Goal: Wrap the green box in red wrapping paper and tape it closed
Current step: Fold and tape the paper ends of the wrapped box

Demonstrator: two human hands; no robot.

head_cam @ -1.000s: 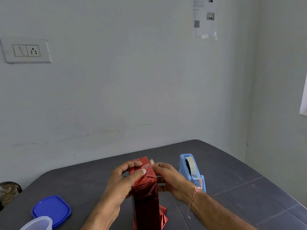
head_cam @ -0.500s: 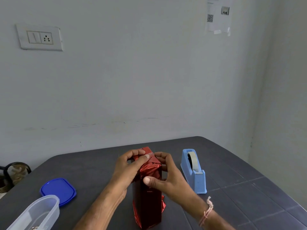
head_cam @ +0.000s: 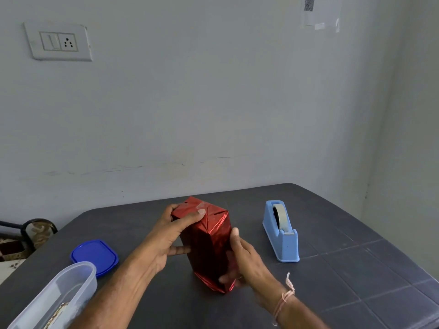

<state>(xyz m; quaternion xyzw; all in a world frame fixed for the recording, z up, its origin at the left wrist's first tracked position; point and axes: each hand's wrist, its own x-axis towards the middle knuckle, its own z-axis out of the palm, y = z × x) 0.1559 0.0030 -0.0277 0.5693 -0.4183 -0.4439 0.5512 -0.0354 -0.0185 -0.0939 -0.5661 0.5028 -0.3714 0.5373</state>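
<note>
Because both hands are needed to steady a tall, slippery parcel, everything else sits out of their way on the dark table (head_cam: 332, 269). A clear plastic container (head_cam: 59, 295) lies well outside the left fingers, near the table's near edge, where it cannot catch the paper.

Between the two sets of fingers stands the green box, of which no green shows. The red wrapping paper (head_cam: 209, 243) covers every visible face, so the box is inside that foil. It leans a little, and I cannot tell whether its lower end rests on the table or is just lifted.

The left hand (head_cam: 166, 236) grips the upper end. Its thumb lies across the top near edge, its fingers curl round the far side, and one finger lies against the left face lower down, probably to hold the top folds flat.

The right hand (head_cam: 247, 262) holds the lower end. Its thumb runs up the right edge and its fingers curl onto the near face at the bottom folds, which look crumpled and perhaps unsealed.

A blue tape dispenser (head_cam: 281, 236) stands just beyond the right fingertips, within easy reach for another strip. A blue lid (head_cam: 95, 255) lies flat outside the left wrist, beside the container.

A pale strip of tape (head_cam: 202, 205) sits just past the left thumb tip, crossing the top folds. By my judgement the top is closed and the bottom end is the next thing to check.
</note>
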